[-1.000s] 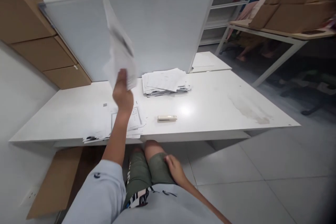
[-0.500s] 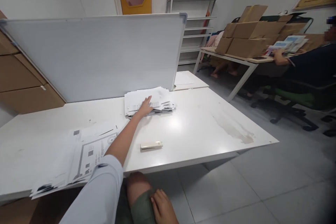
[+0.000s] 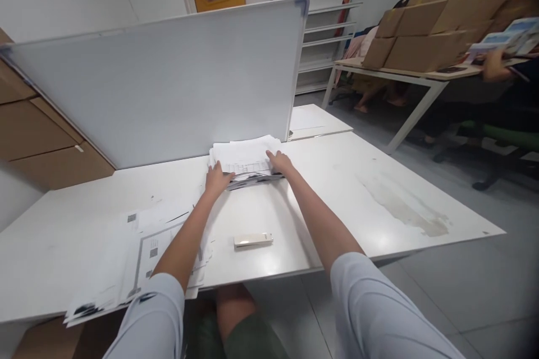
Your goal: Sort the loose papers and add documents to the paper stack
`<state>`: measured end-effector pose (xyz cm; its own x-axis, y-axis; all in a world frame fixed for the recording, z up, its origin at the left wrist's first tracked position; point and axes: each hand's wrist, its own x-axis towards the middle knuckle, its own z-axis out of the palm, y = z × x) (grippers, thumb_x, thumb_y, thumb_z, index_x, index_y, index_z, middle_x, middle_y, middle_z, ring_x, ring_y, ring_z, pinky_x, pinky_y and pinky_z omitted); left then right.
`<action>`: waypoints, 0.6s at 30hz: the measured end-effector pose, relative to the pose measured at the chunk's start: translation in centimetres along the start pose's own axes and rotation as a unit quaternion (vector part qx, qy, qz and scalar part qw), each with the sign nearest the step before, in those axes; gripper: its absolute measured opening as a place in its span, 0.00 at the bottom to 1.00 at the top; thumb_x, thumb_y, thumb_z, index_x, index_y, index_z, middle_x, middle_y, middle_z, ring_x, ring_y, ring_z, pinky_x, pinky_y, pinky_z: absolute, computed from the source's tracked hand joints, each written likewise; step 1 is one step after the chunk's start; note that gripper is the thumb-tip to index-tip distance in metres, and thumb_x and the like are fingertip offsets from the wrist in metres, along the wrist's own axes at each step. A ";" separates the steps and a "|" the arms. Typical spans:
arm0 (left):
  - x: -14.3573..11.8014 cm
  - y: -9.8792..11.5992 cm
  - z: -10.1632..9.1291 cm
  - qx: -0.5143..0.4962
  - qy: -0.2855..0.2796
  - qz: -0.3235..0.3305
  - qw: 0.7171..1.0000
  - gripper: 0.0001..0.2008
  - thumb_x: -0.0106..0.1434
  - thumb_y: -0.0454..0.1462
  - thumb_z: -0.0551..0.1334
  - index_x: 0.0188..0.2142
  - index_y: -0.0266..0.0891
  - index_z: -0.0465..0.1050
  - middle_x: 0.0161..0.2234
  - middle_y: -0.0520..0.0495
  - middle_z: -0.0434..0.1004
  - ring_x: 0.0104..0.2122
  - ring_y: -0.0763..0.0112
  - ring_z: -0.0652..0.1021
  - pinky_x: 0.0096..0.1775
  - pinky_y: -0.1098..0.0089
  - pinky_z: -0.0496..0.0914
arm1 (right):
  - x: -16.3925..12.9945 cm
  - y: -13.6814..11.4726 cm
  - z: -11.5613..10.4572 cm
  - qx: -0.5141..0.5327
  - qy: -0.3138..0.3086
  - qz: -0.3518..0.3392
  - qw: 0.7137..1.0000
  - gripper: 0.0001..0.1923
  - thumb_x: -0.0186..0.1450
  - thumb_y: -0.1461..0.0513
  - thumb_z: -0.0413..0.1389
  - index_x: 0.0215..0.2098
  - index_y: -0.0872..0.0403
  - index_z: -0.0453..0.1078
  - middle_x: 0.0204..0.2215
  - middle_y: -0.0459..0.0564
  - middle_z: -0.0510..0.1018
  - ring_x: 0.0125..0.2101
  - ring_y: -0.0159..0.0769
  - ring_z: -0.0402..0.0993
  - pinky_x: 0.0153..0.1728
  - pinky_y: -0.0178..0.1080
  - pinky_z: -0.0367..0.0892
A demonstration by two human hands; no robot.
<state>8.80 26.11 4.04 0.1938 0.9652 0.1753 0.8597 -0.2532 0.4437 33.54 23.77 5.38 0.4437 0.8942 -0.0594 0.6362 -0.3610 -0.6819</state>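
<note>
A thick stack of papers (image 3: 244,151) lies on the white table against the foot of the whiteboard. My left hand (image 3: 217,179) grips its front left corner, the thumb along the front edge. At the right side, my right hand (image 3: 280,162) holds the stack with its fingers around the edge. The sheets between my hands look fairly even, with darker pages along the front. Nearer to me lies a slim cream stapler (image 3: 253,240), apart from both hands. Under my left forearm spreads another pile of printed papers (image 3: 126,258), partly hidden by the arm.
A whiteboard (image 3: 202,78) stands across the back of the table (image 3: 320,196). Cardboard boxes (image 3: 50,129) are stacked at the left. To the right, another table carries several boxes (image 3: 425,50), and a co-worker's hand (image 3: 494,64) is beside papers there.
My right hand has risen from my lap to the stack's right side. My left hand has moved from the top to the left corner. The stack's right edge looks neater.
</note>
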 end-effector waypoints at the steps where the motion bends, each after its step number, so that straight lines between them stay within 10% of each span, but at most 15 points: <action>1: 0.3 0.6 0.0 0.028 -0.013 0.004 1.000 0.41 0.64 0.48 0.61 0.67 0.25 0.50 0.63 0.27 0.59 0.66 0.43 0.55 0.62 0.54 0.57 | 0.3 -0.6 0.4 -0.003 -0.010 -0.004 1.000 0.31 0.71 0.47 0.44 0.57 0.66 0.64 0.55 0.70 0.70 0.59 0.55 0.63 0.58 0.52 0.56; 5: -0.8 1.3 -0.8 0.098 -0.034 0.022 0.994 0.42 0.64 0.49 0.60 0.67 0.25 0.48 0.64 0.25 0.57 0.66 0.39 0.52 0.63 0.45 0.51 | -1.7 0.0 0.2 -0.019 -0.001 -0.021 1.000 0.29 0.71 0.50 0.43 0.59 0.64 0.62 0.57 0.69 0.69 0.60 0.54 0.62 0.61 0.56 0.52; 8: -5.2 -1.4 -3.5 0.063 0.012 0.059 0.996 0.39 0.65 0.48 0.59 0.69 0.34 0.48 0.66 0.33 0.55 0.68 0.47 0.50 0.64 0.48 0.49 | -6.6 3.2 -1.0 0.048 0.128 -0.063 0.989 0.29 0.71 0.49 0.43 0.60 0.61 0.63 0.59 0.65 0.67 0.61 0.51 0.61 0.62 0.55 0.52; 14: -22.9 -11.6 -11.1 0.000 0.121 -0.066 0.991 0.21 0.69 0.46 0.51 0.55 0.43 0.71 0.60 0.45 0.69 0.62 0.59 0.65 0.62 0.57 0.60 | -28.0 10.0 1.2 0.205 0.265 -0.153 0.930 0.23 0.71 0.49 0.46 0.48 0.55 0.73 0.47 0.57 0.77 0.50 0.46 0.72 0.54 0.50 0.64; 18: -31.5 -14.9 -9.8 0.079 -0.006 -0.038 0.996 0.30 0.64 0.45 0.57 0.64 0.39 0.61 0.66 0.42 0.58 0.67 0.50 0.53 0.65 0.46 0.50 | -40.4 10.2 9.0 0.358 -0.028 -0.054 0.932 0.23 0.65 0.44 0.53 0.32 0.54 0.75 0.32 0.54 0.80 0.34 0.43 0.76 0.38 0.44 0.71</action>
<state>-14.74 -1.11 0.53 0.1302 0.9821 0.1359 0.9355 -0.1671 0.3114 16.41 -13.62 -5.74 0.3556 0.9346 0.0128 0.0818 -0.0175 -0.9965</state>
